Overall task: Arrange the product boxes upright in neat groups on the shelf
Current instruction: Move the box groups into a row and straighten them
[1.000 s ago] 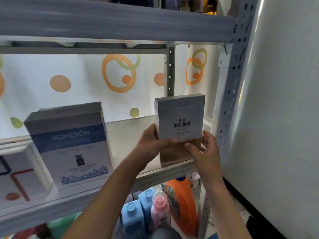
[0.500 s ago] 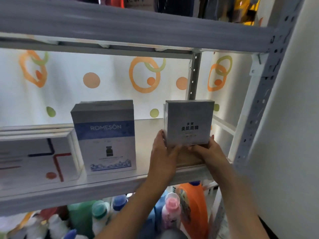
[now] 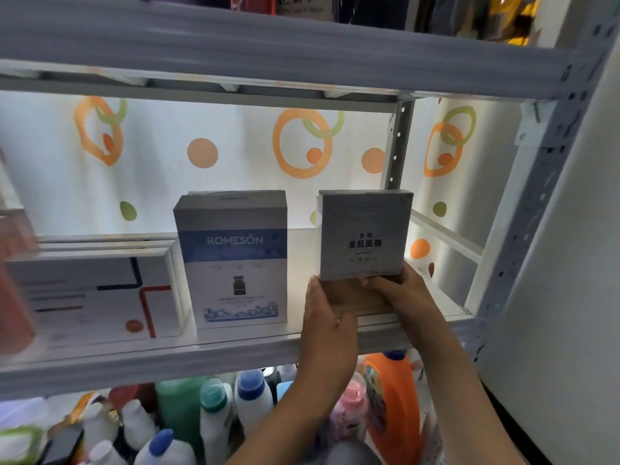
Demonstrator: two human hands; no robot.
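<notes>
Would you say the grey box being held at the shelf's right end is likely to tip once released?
The grey box looks thin, so a nudge may tip it. Its flat faces suggest stiff card. Both hands, left hand and right hand, steady its base.

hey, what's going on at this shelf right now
A person is setting a grey box upright at the right end of the shelf, steadying its brown lower part with the left hand and right hand. A Romeson box stands upright beside it, with white boxes further left.
</notes>
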